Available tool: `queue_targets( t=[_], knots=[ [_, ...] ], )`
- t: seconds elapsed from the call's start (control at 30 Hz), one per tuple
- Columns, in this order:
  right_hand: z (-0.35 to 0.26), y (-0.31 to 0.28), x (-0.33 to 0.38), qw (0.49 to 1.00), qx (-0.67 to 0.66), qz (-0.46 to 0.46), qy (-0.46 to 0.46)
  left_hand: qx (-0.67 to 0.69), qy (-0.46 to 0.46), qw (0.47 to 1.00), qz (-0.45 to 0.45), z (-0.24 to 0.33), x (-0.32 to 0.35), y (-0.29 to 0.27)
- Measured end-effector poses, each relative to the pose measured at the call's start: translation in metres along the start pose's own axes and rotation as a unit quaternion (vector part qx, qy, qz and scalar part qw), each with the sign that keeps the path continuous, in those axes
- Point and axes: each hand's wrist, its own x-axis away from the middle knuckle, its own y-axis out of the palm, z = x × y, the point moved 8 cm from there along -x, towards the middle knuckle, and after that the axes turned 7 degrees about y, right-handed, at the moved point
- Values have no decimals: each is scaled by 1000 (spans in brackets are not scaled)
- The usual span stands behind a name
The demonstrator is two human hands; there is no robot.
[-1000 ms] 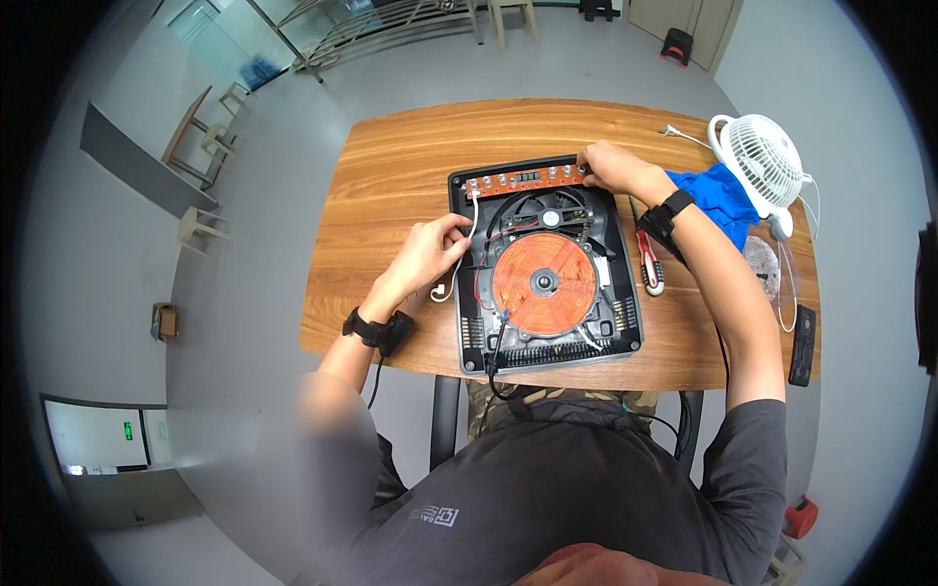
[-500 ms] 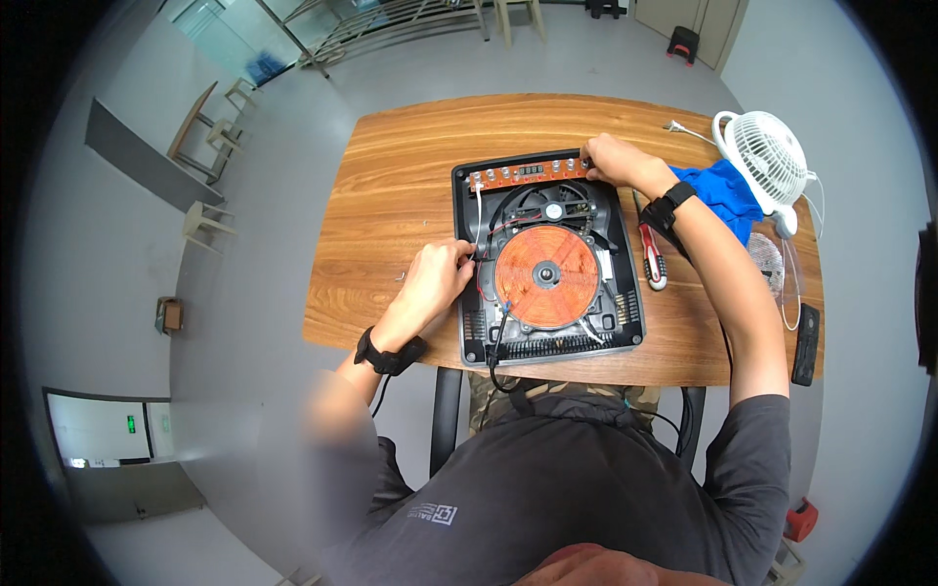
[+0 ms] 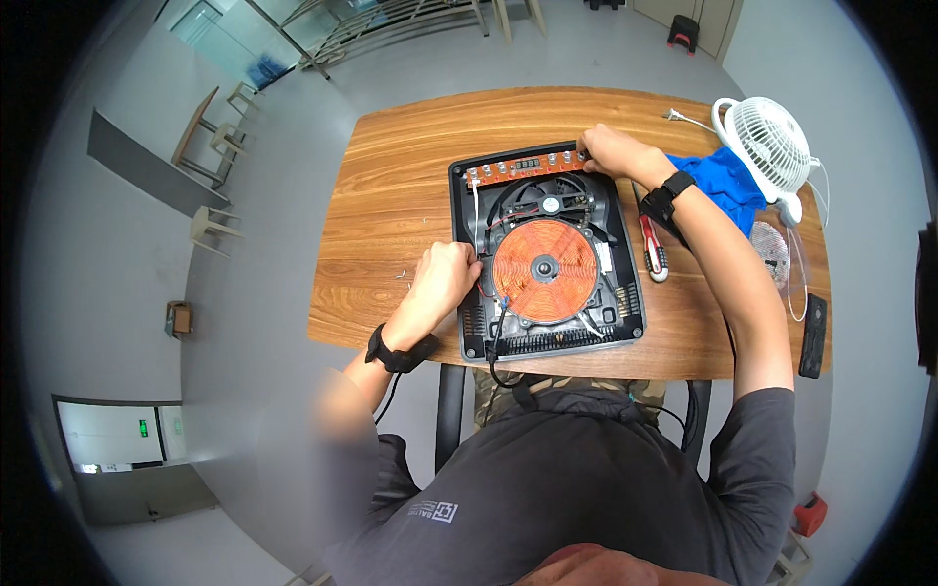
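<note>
While the person is sitting at the near edge of the table (image 3: pixel 391 186), an opened cooktop (image 3: pixel 547 256) is lying flat in front of them, its black housing with the cover off, about mid-table and slightly right of centre.

Near: a black power cord (image 3: pixel 496 363) is hanging off the near edge of the housing toward the lap.

Left hand (image 3: pixel 445 278): it is resting on the left rim of the housing, grip curled closed around that edge, apparently bracing the unit so it does not slide.

Middle: a round copper coil (image 3: pixel 544 271) is sitting in the centre of the housing, with a black fan (image 3: pixel 552 203) just beyond it.

Right side: a red-handled screwdriver (image 3: pixel 653 249) is lying on the table just beside the housing, under the right forearm, within easy reach.

Far: an orange circuit strip (image 3: pixel 528 164) is running along the far edge. Right hand (image 3: pixel 604 151): its grip is closing on the right end of that strip; whether it is pinching a part I cannot tell.

Beyond: a blue cloth (image 3: pixel 728 186) and a small white fan (image 3: pixel 772 145) are sitting at the far right corner.
</note>
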Motion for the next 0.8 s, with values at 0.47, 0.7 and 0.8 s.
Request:
queue_targets(
  t=[0.47,0.7,0.8],
  knots=[
    [1,-1,3,1000,-18,-5,11,-78,30,996,-35,4,-13,11],
    [-7,-6,7,999,34,12,-13,-100,27,994,-46,6,-13,19],
    [-8,-6,8,999,49,16,-8,-81,16,995,-49,9,-2,16]
  ],
)
